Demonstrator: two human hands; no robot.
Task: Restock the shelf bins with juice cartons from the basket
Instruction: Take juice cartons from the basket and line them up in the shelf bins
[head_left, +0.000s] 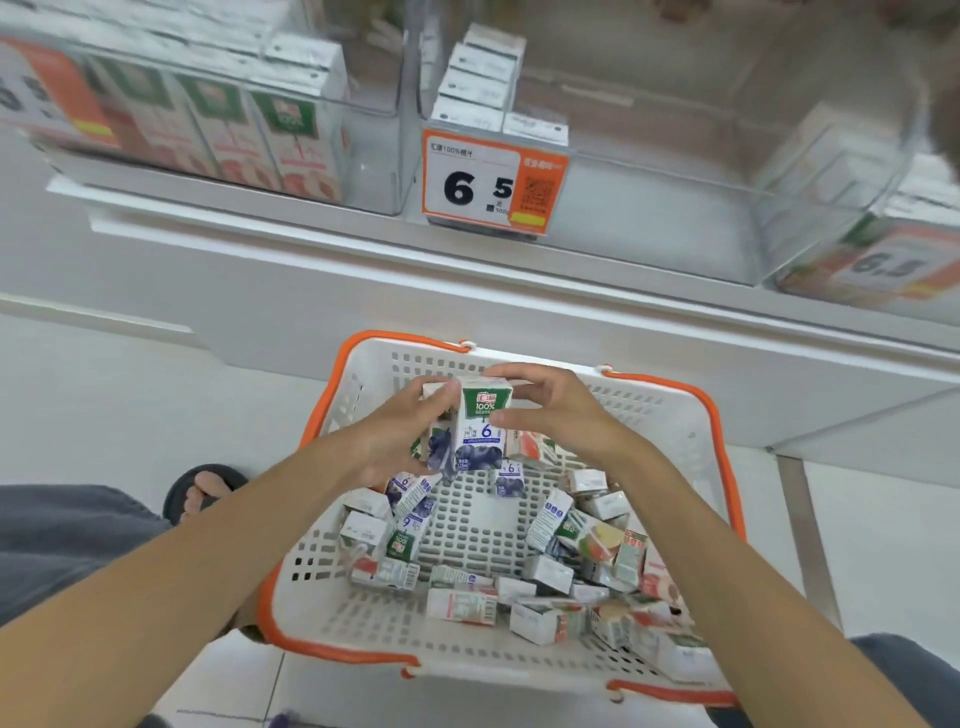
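A white basket with an orange rim (722, 441) sits on the floor below the shelf, holding several small juice cartons (550, 577). Both hands are over its far end. My left hand (400, 436) and my right hand (545, 410) together grip blueberry juice cartons (480, 428), held upright above the basket; a second carton shows behind the front one on the left. On the shelf, a clear middle bin (649, 218) has a short row of cartons (478, 78) at its left side. The left bin (374, 156) is full of peach-coloured cartons.
An orange price tag reading 6.5 (491, 182) hangs on the middle bin's front. A third clear bin (857, 249) with a blurred tag is at the right. The white shelf ledge (467, 291) juts out above the basket. My sandalled foot (202, 491) rests left of the basket.
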